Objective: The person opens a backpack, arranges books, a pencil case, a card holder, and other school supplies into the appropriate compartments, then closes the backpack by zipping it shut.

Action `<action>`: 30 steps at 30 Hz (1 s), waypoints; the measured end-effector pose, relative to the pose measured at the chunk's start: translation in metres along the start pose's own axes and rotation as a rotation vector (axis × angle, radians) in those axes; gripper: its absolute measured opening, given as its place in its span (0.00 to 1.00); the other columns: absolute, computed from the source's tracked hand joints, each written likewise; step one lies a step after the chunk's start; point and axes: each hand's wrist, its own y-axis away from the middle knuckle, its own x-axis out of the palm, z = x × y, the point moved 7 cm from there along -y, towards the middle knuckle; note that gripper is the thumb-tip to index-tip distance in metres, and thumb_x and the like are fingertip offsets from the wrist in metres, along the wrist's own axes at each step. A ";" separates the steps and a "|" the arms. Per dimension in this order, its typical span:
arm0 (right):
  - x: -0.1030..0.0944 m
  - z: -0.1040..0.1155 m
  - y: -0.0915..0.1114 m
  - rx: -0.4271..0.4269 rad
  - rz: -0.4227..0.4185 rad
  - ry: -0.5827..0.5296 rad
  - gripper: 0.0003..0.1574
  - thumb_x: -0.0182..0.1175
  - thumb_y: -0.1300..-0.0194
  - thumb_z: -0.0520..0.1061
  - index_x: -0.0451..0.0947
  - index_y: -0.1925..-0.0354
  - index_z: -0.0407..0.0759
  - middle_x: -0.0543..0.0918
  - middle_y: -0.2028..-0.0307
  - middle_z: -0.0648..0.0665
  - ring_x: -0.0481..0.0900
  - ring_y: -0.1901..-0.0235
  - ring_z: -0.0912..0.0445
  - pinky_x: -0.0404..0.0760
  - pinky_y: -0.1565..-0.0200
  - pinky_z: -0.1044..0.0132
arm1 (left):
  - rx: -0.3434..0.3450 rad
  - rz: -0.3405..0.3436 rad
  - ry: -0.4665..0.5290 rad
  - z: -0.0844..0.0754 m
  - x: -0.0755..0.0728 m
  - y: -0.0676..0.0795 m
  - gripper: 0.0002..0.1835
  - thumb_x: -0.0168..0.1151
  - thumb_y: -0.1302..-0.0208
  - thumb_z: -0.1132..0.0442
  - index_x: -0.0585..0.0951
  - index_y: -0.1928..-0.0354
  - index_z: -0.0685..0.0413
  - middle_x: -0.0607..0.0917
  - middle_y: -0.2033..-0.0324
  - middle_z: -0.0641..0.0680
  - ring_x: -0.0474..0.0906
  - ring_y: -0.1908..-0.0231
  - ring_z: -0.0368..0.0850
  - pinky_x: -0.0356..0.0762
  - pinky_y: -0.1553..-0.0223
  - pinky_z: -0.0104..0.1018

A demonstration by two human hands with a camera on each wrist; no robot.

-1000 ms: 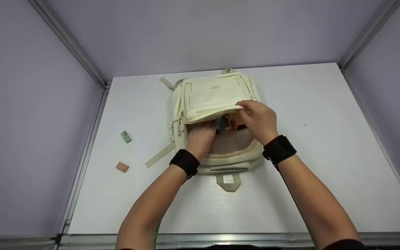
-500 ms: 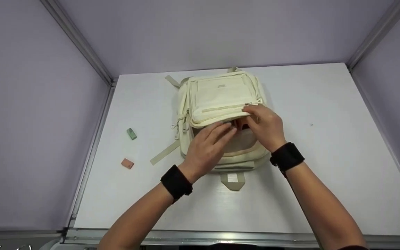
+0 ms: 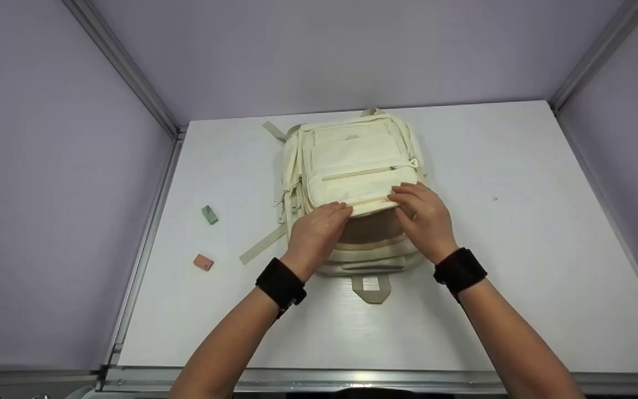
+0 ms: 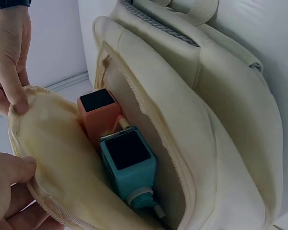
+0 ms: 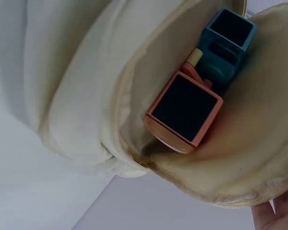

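Note:
A cream backpack (image 3: 352, 152) lies on the white table, its main compartment unzipped. My left hand (image 3: 314, 233) pinches the front flap's zippered edge left of centre. Further right on that same edge, my right hand (image 3: 427, 224) grips the flap between thumb and fingers. Under the lifted flap, the left wrist view shows a boxy orange item (image 4: 97, 117) and a boxy teal item (image 4: 128, 158) lying inside, each with a dark square face. A small arm with a cream tip (image 5: 194, 57) sticks out between them.
A small green block (image 3: 210, 214) and a small pink block (image 3: 203, 262) lie on the table (image 3: 546, 277) left of the backpack. A loose strap (image 3: 262, 244) reaches out from its left side. Pale walls (image 3: 319, 55) enclose the table on three sides.
My left hand has come out of the backpack's opening and taken hold of the flap edge. The flap has come down towards me, covering more of the opening, with my right hand still on it.

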 end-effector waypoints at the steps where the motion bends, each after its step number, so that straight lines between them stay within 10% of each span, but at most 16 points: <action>1: 0.000 0.000 0.004 -0.003 -0.012 0.007 0.19 0.70 0.41 0.27 0.87 0.52 0.39 0.86 0.48 0.39 0.79 0.42 0.41 0.68 0.33 0.45 | 0.002 0.000 0.013 -0.001 0.001 0.002 0.11 0.67 0.30 0.65 0.87 0.48 0.53 0.89 0.53 0.50 0.85 0.50 0.45 0.81 0.49 0.34; 17: 0.019 -0.017 0.064 -0.027 0.040 0.108 0.18 0.72 0.41 0.30 0.86 0.53 0.43 0.81 0.54 0.40 0.76 0.50 0.41 0.72 0.44 0.49 | 0.051 0.029 -0.015 -0.006 0.034 0.036 0.03 0.65 0.30 0.64 0.81 0.64 0.51 0.82 0.64 0.49 0.80 0.65 0.46 0.79 0.68 0.36; 30: 0.040 -0.014 0.081 -0.089 0.093 0.184 0.14 0.71 0.41 0.36 0.85 0.55 0.41 0.80 0.56 0.41 0.76 0.49 0.42 0.72 0.43 0.48 | 0.065 0.152 -0.074 -0.006 0.058 0.055 0.05 0.63 0.32 0.66 0.83 0.65 0.48 0.82 0.61 0.48 0.79 0.59 0.46 0.78 0.61 0.40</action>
